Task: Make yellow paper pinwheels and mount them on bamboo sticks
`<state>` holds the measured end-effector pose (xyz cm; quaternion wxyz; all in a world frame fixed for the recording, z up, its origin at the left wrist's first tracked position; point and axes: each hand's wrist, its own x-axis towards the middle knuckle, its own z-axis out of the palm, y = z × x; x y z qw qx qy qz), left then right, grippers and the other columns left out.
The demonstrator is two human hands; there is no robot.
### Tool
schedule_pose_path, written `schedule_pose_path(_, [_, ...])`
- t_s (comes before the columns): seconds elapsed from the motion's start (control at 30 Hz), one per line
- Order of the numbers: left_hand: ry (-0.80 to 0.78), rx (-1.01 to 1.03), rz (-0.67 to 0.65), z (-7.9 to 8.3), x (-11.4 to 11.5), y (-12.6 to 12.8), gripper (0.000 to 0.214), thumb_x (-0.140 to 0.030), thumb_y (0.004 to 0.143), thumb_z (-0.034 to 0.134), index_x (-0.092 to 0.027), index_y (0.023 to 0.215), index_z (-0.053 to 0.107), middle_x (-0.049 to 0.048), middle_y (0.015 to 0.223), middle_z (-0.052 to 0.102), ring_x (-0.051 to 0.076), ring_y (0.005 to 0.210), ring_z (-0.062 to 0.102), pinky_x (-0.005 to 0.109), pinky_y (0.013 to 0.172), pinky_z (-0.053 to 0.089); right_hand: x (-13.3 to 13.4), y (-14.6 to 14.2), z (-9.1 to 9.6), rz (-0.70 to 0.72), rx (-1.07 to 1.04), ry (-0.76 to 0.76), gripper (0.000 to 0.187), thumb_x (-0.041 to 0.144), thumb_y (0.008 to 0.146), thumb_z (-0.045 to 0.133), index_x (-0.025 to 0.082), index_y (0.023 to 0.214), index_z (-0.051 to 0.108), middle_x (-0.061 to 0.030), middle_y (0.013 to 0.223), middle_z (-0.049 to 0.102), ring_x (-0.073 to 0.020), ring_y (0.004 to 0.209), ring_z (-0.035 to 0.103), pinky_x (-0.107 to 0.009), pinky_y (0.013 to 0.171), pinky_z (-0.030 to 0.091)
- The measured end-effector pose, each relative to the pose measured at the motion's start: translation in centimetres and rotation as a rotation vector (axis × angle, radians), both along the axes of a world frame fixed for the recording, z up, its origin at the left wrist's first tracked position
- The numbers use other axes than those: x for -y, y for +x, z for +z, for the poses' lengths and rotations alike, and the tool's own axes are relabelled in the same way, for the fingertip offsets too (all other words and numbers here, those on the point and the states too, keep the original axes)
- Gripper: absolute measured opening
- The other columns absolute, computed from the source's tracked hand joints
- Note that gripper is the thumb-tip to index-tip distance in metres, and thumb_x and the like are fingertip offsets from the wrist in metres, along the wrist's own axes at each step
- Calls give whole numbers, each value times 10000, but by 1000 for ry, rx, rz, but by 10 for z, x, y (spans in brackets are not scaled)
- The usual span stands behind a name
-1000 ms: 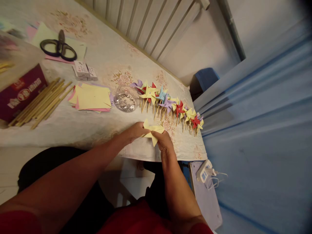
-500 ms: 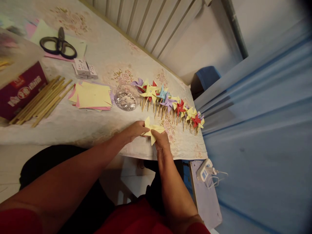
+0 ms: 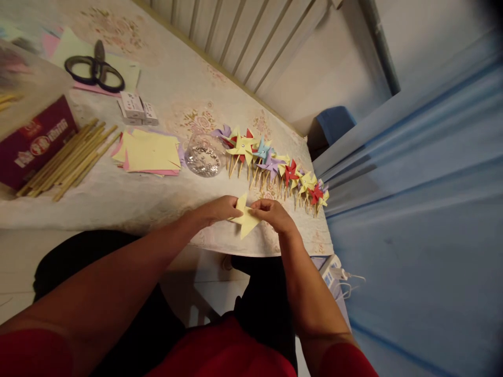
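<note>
A yellow paper pinwheel piece [image 3: 245,219] is held between both hands near the table's front edge. My left hand [image 3: 217,209] pinches its left side with closed fingers. From the right, my right hand [image 3: 274,214] grips its folded tips at the middle. Just behind lies a row of finished paper pinwheels [image 3: 275,170] in yellow, red, blue and purple, on short wooden sticks.
On the patterned tablecloth [image 3: 157,199] lie a clear dish of silver pins [image 3: 203,157], a stack of coloured paper squares [image 3: 151,152], a bundle of wooden sticks [image 3: 66,162], a maroon box [image 3: 33,144], two small boxes [image 3: 137,107] and black scissors [image 3: 94,70]. A radiator [image 3: 243,36] stands behind.
My right hand has swung from below the yellow piece to its right side and now grips the tips at the centre. The piece has tilted slightly. My left hand has stayed in place.
</note>
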<state>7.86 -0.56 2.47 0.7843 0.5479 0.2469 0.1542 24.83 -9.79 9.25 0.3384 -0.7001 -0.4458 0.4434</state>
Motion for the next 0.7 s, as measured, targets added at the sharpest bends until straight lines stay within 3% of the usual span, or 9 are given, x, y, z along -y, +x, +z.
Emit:
schedule_pose_path(0.17, [98,12,-77,-4,0,1,147,-178,561,601,-158,702,639,-13,653,590,135,599,481,251,583,312,-9,-7,0,133,218,-30,182,314,678,712,165,596,645,48,533,539,-81,516,428,-224,516,300])
schedule_pose_path(0.47, [93,15,-89,-2,2,1,176,-144,559,609,-159,725,668,-16,644,599,130,588,488,248,575,306,-10,-9,-8,173,244,-43,146,262,653,630,175,543,586,61,504,487,-67,494,388,-197,480,277])
schedule_pose_path(0.6, [-51,37,-36,2,1,-2,151,-176,604,684,-154,752,663,12,704,644,153,658,574,257,625,397,-8,-8,-12,80,183,-27,132,288,652,639,176,587,619,48,528,541,-78,504,431,-197,481,302])
schedule_pose_path(0.7, [-259,87,22,3,0,-3,271,-337,666,769,-146,805,636,41,745,664,168,706,620,300,709,469,-8,-9,-15,-69,104,2,150,324,628,655,185,596,612,51,526,555,-80,487,429,-205,476,303])
